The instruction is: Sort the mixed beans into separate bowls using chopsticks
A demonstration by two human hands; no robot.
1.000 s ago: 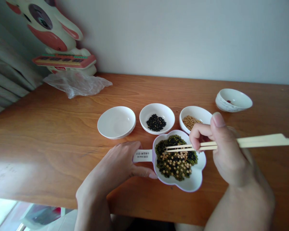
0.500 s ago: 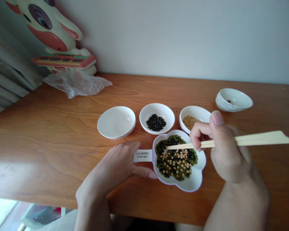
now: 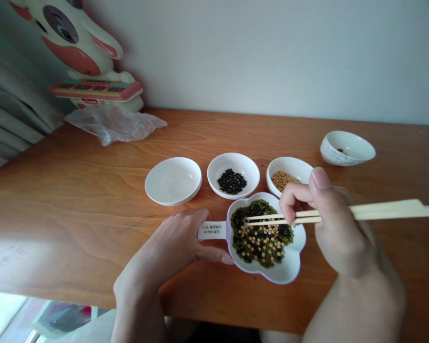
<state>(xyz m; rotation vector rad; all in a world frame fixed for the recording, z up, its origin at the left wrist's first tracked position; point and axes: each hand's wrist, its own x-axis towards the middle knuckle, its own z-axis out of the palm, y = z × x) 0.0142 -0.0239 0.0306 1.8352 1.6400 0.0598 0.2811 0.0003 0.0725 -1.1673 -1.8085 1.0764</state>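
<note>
My left hand (image 3: 186,243) grips the labelled handle of a flower-shaped white bowl (image 3: 295,264) with a lilac rim. Green beans, black beans and pale yellow soybeans (image 3: 262,245) lie mixed inside it. A pair of wooden chopsticks (image 3: 389,209) is held in my right hand (image 3: 329,219), above the bowl's right side. Their tips are slightly apart and reach into the beans at the left of the bowl; one dark bean seems to sit between them. Behind stand a white bowl of black beans (image 3: 232,182) and a white bowl of soybeans (image 3: 284,181), the latter partly hidden by my right hand.
A bare white bowl (image 3: 173,181) stands at the left of the row. Farther back on the right is a patterned bowl (image 3: 346,150) with a few small reddish pieces. A crumpled plastic bag (image 3: 114,125) and a cow-shaped toy keyboard (image 3: 96,90) occupy the table's back left.
The chopsticks have spread from nearly together to slightly apart, their tips still among the beans. My right hand has shifted a little; my left hand and the bowl stay in place.
</note>
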